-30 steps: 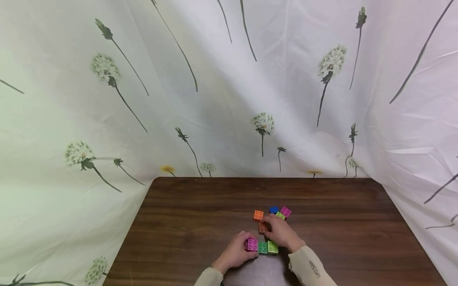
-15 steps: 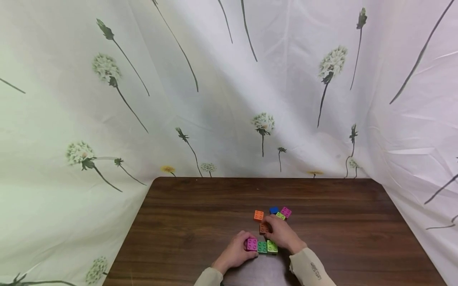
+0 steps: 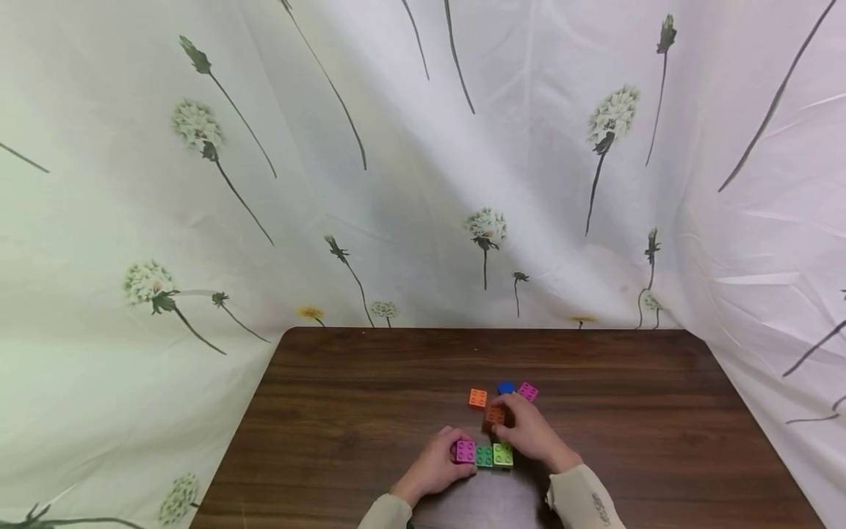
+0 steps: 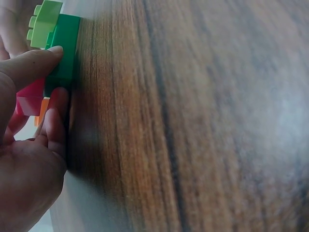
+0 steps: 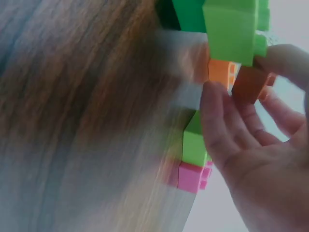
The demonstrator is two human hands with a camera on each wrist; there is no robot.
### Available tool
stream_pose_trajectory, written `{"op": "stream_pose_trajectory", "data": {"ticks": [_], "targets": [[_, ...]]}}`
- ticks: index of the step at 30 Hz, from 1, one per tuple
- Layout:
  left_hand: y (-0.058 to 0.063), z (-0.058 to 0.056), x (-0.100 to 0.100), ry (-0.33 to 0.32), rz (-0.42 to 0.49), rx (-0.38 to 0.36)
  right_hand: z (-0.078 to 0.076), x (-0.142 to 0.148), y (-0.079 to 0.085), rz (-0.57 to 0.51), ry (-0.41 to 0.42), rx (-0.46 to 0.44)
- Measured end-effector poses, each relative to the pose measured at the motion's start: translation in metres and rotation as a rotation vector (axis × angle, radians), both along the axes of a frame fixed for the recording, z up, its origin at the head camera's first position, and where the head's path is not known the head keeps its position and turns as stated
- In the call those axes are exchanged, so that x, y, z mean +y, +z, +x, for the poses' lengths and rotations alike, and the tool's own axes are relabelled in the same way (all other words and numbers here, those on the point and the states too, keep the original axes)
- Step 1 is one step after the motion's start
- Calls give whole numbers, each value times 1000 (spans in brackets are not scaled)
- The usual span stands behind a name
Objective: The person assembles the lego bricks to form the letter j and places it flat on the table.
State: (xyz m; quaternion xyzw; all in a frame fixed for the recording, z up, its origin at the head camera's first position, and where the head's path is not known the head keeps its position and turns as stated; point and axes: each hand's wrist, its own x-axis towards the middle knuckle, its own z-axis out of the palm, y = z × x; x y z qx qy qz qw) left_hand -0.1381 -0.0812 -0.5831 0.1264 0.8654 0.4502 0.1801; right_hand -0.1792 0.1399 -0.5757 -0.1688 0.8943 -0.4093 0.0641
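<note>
My left hand (image 3: 436, 463) grips the left end of a small toy-brick build. It has a green base (image 4: 66, 48), a pink brick (image 3: 465, 451) on the left and a lime brick (image 3: 503, 454) on the right, with green studs (image 3: 485, 456) showing between them. The thumb presses the green side in the left wrist view. Just behind the build, my right hand (image 3: 532, 433) pinches a brown brick (image 3: 495, 415) between thumb and fingers. In the right wrist view this brown brick (image 5: 250, 84) appears beyond the lime one, off the table.
Behind the hands lie an orange brick (image 3: 478, 398), a blue brick (image 3: 506, 387) and a pink brick (image 3: 528, 391). Another lime brick (image 5: 194, 145) sits beside the pink one, covered by my right hand in the head view. A dandelion-print cloth (image 3: 410, 220) hangs behind the brown table (image 3: 344, 411).
My right hand has shifted slightly right and back, raising the brown brick and turning it a little. It now covers the far lime brick in the head view. My left hand stays put.
</note>
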Motion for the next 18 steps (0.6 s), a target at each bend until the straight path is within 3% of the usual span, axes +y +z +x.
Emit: {"op": "stream_pose_trajectory", "data": {"ticks": [6, 14, 18], "targets": [[0, 0, 0, 7, -2, 3, 7, 10, 4, -62, 10, -37], [0, 1, 0, 1, -12, 18, 16, 21, 9, -88, 133, -64], [0, 0, 1, 3, -13, 8, 20, 24, 12, -44, 180, -68]]}}
